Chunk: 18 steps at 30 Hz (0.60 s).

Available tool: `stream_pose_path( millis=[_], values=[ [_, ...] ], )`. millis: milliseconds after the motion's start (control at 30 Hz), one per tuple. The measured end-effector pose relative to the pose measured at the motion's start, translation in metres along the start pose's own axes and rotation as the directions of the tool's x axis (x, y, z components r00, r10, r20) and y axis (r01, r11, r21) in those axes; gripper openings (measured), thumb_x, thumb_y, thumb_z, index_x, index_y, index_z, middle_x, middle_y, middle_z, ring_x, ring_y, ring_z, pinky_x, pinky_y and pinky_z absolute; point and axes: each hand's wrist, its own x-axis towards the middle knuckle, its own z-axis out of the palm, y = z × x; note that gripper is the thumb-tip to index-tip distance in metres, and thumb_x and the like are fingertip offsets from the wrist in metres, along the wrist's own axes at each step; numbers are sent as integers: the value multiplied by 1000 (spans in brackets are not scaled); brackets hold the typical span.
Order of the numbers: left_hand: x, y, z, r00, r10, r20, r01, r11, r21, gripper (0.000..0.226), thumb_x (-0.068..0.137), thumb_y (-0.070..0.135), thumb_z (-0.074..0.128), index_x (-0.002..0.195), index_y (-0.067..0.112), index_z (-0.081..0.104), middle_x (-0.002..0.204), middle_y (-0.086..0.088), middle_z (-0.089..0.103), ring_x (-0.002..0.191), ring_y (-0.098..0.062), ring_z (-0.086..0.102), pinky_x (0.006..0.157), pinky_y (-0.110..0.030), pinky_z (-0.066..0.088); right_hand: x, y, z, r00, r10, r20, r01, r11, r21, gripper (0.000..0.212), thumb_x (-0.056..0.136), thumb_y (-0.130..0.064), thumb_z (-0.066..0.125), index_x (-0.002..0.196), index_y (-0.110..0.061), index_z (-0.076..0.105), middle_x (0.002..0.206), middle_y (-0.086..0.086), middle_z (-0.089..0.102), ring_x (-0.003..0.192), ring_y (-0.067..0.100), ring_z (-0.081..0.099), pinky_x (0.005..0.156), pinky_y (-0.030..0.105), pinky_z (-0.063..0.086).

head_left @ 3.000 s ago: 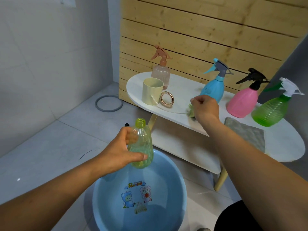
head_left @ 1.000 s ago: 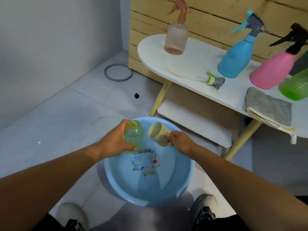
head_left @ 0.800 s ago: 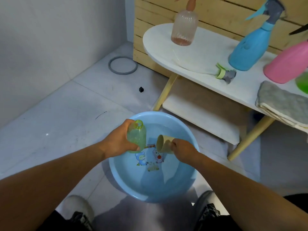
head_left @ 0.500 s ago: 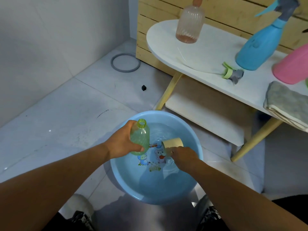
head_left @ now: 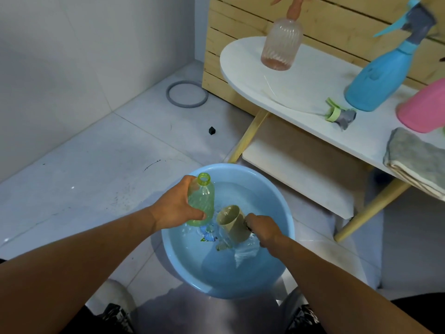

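Observation:
My left hand [head_left: 175,208] grips an uncapped, clear green bottle [head_left: 201,201], held upright over the left side of a blue basin [head_left: 277,273] with water in it. My right hand [head_left: 261,229] holds a pale yellow cup [head_left: 232,224] by its handle. The cup is tilted with its mouth up and to the left, its base at the rippling water. Cup and bottle are close together. The bottle's green spray head [head_left: 339,114] lies on the white table [head_left: 301,92].
On the table stand a peach spray bottle [head_left: 281,42], a blue one [head_left: 382,75] and a pink one [head_left: 423,109], beside a folded grey cloth [head_left: 416,157]. A grey ring [head_left: 186,94] and a small black piece [head_left: 212,130] lie on the tiled floor. My shoes show below the basin.
My right hand took the cup from the table, dipped it into the basin water and now lifts it mouth-up beside the bottle. My left hand has kept the bottle over the basin.

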Motion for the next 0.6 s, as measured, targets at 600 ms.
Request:
stream_pose_path(
  millis=[600],
  values=[
    [-16, 28, -14, 990, 142, -25, -141, 990, 27, 93, 64, 22, 95, 141, 35, 45, 124, 11, 62, 116, -9, 61, 96, -30, 53, -93, -85, -106, 933, -346, -98, 359, 907, 221, 31, 83, -42, 74, 76, -16, 58, 59, 6, 33, 54, 16, 27, 50, 25, 24]
  ],
)
